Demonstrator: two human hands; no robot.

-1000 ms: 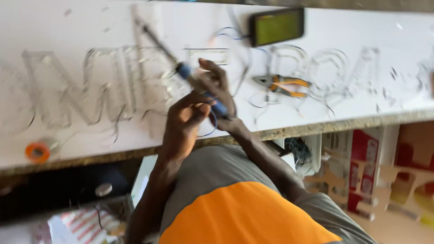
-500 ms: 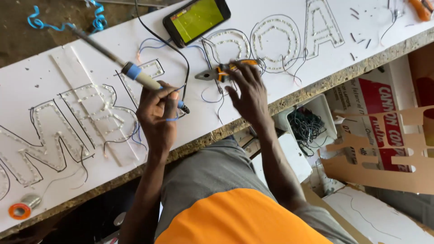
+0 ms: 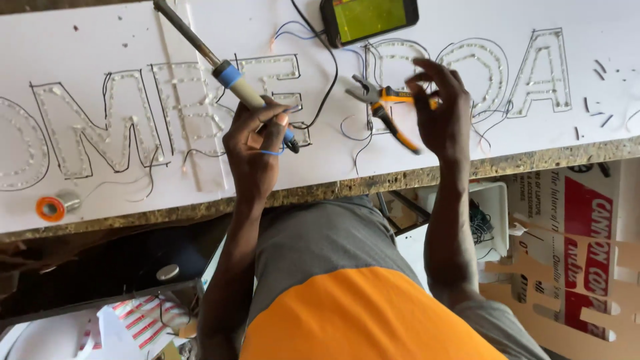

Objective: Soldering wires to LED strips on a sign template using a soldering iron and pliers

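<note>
My left hand [image 3: 257, 150] grips a soldering iron [image 3: 233, 80] with a cream handle and a blue band. Its metal shaft points up and to the left over the white sign board [image 3: 107, 40]. A thin blue wire loops by that hand's fingers. My right hand [image 3: 440, 113] holds orange-and-black pliers [image 3: 387, 110] by the handles, just above the board, with the jaws pointing left. Both hands hover over letter outlines [image 3: 100, 130] studded with small lights and linked by black wires.
A phone with a green screen [image 3: 370, 17] lies at the board's far edge with a black cable. An orange solder spool [image 3: 52, 207] sits near the left front edge. A red-and-white cardboard box [image 3: 587, 247] and cut cardboard stand on the floor at the right.
My right hand has closed on the pliers and lifted them off the board. My left hand with the soldering iron has shifted right, and the view has swung left.
</note>
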